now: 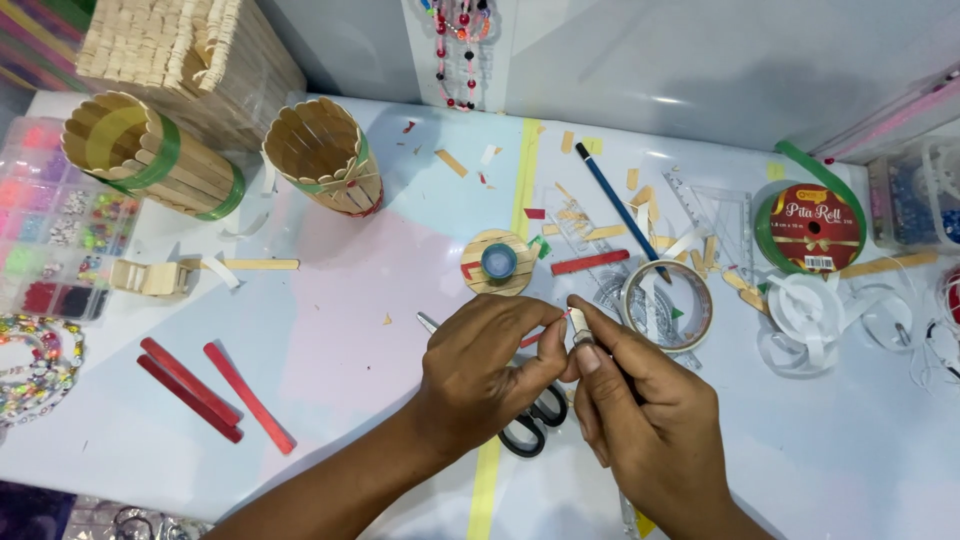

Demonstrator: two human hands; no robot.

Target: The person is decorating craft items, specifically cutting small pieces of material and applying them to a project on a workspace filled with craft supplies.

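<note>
Two hands: left hand point(480, 375), right hand point(640, 420), near front edge of tabletop point(330, 350). Two stick-built round cups point(150, 155) point(322, 155) near back left corner. Three red sticks point(215, 390) toward front left edge. One wooden disc point(498, 262) mid-tabletop. One clear tape roll point(667, 305). One blue pencil point(618, 207). One scissors point(525, 425). One red ribbon spool point(810, 228) toward right edge. One bead box point(50, 220) at left edge.

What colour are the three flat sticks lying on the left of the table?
The three flat sticks are red, seen in the head view.
</note>
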